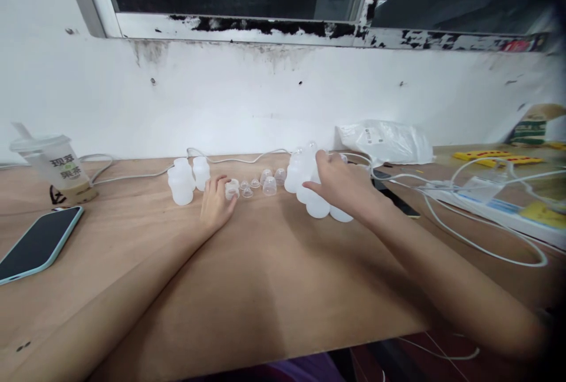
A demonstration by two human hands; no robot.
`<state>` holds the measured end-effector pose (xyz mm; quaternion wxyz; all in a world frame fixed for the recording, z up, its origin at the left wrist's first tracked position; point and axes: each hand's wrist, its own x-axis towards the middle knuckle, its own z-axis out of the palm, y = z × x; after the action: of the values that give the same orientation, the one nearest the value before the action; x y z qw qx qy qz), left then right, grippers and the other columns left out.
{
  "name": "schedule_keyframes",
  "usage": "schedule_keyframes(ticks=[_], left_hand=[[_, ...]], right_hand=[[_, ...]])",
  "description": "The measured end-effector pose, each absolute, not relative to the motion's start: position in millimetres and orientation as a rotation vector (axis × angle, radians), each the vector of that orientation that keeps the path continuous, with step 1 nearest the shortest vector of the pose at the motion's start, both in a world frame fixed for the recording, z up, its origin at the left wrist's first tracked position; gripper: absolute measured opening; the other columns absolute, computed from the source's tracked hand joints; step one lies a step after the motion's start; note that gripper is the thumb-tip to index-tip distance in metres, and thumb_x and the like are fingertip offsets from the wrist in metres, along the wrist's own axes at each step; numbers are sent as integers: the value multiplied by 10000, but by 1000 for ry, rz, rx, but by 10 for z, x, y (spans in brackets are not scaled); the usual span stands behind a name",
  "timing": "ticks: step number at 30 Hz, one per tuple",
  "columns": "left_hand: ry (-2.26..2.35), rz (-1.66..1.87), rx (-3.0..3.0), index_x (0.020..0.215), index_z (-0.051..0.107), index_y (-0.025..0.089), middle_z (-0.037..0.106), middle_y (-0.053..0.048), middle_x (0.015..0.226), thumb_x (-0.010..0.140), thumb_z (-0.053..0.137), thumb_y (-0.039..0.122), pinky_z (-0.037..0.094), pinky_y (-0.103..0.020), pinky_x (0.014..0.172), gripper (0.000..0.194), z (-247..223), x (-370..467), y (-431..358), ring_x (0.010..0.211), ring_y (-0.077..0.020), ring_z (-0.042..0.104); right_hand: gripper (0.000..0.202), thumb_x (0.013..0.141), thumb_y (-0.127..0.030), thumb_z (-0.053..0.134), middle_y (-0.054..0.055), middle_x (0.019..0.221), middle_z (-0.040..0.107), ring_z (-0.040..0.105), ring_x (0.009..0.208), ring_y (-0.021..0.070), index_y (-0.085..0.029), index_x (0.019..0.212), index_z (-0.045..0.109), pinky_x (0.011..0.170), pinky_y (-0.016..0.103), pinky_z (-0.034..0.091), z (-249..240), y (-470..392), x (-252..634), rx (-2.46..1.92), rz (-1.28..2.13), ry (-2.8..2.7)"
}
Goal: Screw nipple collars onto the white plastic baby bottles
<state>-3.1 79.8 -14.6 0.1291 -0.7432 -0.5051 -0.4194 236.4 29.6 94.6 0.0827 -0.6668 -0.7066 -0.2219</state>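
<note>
Several closely packed white bottles (317, 206) could topple if the right hand (342, 184) knocks them, though whether its fingers, or the left hand's (215, 204) around a clear cap (232, 189), grip anything, I cannot tell.

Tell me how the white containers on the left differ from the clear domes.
The white containers are cloudy, while the clear domes are see-through. The white containers stand taller; the clear domes are low and round-topped. The white containers sit left of your left hand, the clear domes right of it. Both rest on the table.
</note>
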Motion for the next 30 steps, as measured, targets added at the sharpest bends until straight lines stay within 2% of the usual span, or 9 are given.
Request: schedule_keyframes(ticks=[5,7,10,11,14,17,22,26,30], left_hand=[[-1208,-1381,-2263,1090,368,160,413,-114,1155,782,435,285,317,-376,927,339,51,155,485,1097,-216,380],[-1142,-1272,-2413,1129,330,151,420,-128,1170,771,448,336,334,-376,912,420,140,235,378,1099,-226,393],[-1358,-920,-2545,1066,361,136,548,-111,976,764,419,381,429,-357,751,393,213,316,299,899,-232,532],[-1469,-788,-2526,1042,372,133,569,-103,913,770,397,375,442,-352,696,364,214,328,295,834,-233,556],[-1627,-427,-2401,987,407,122,588,-112,853,757,385,305,444,-358,640,295,173,323,319,778,-258,578],[-1574,-237,-2374,984,422,112,589,-126,872,739,390,275,443,-347,608,296,143,293,349,771,-268,584],[-1444,-132,-2469,1056,398,126,601,-112,853,789,314,384,438,-337,565,381,201,247,384,719,-265,591],[-1445,-146,-2470,1150,343,181,603,-100,895,805,290,445,436,-331,580,438,234,219,411,738,-260,594],[-1500,-254,-2477,1194,297,242,597,-83,936,775,300,558,438,-337,613,524,243,164,461,801,-266,586]], right_hand=[[336,763,-329,498,148,914,534,563,762,239,-98,1006,461,615,323,412,914,266,2132,-1678,-433,-2174],[281,788,-349,459,116,922,538,549,798,205,-124,952,498,678,315,410,838,278,2021,-1428,-228,-2202],[252,814,-379,402,61,892,549,533,805,159,-167,885,519,718,296,408,574,370,1835,-1111,118,-2145],[255,818,-387,388,52,885,546,534,771,148,-176,896,510,695,296,415,451,417,1779,-1086,229,-2084],[261,824,-407,348,-17,627,509,476,476,105,-207,953,454,516,273,416,71,557,1664,-1065,768,-1925],[231,814,-404,361,-38,539,472,437,398,102,-224,946,423,423,264,393,-159,641,1634,-1045,961,-1870],[178,773,-388,441,-20,563,466,474,472,126,-241,875,443,448,281,399,-164,654,1656,-990,1056,-1793],[207,764,-383,457,25,759,543,530,630,156,-231,904,458,544,312,449,-136,625,1658,-987,853,-1825],[235,772,-363,443,46,928,551,542,705,153,-223,961,454,606,306,462,-85,648,1765,-980,583,-1855]])
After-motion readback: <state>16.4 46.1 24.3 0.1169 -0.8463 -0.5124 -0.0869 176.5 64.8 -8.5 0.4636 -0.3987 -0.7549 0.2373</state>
